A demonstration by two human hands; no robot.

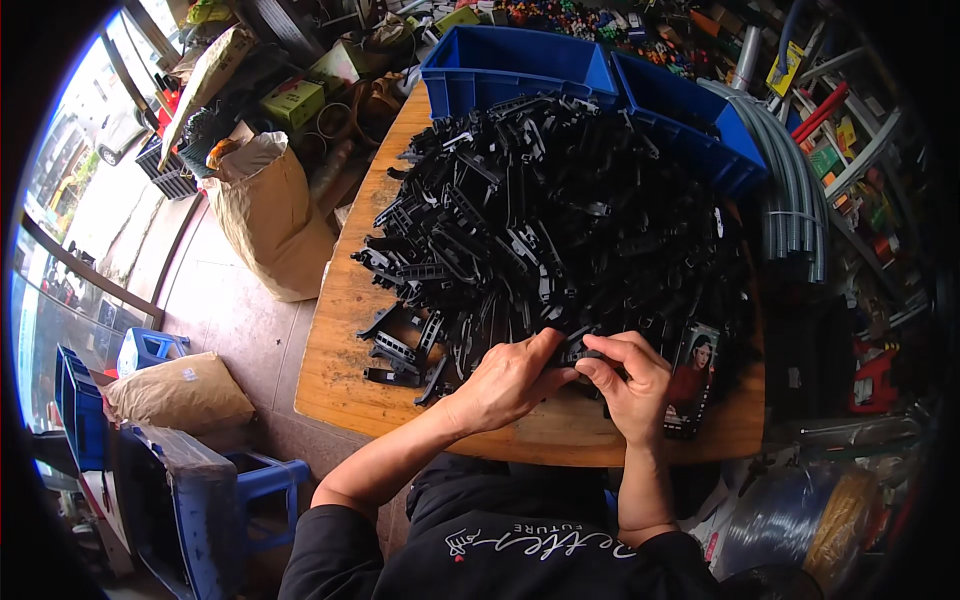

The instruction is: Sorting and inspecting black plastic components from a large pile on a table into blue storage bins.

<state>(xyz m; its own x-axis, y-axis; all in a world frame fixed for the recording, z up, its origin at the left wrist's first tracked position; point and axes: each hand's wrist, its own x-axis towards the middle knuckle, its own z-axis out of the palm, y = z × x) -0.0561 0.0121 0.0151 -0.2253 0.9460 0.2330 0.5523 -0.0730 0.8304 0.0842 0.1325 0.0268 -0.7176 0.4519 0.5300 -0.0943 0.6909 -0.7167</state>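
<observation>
Black printed shirt [430, 568], foreground. Left to right: brown paper sack [268, 220] on the floor [240, 335]; wooden desk [335, 365]; left hand [505, 385], pinching one small black plastic part [572, 351] before a heap of similar parts [550, 210]; right hand [630, 378], fingertips closed on the same part; smartphone [690, 385] beside it.

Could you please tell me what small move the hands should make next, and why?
I would probably steady the small black part with the left hand and press lightly with the right hand: the thumbs and forefingers of both meet at it, by the near edge of the pile of black parts. Whether it is fully assembled is too small to tell.
</observation>
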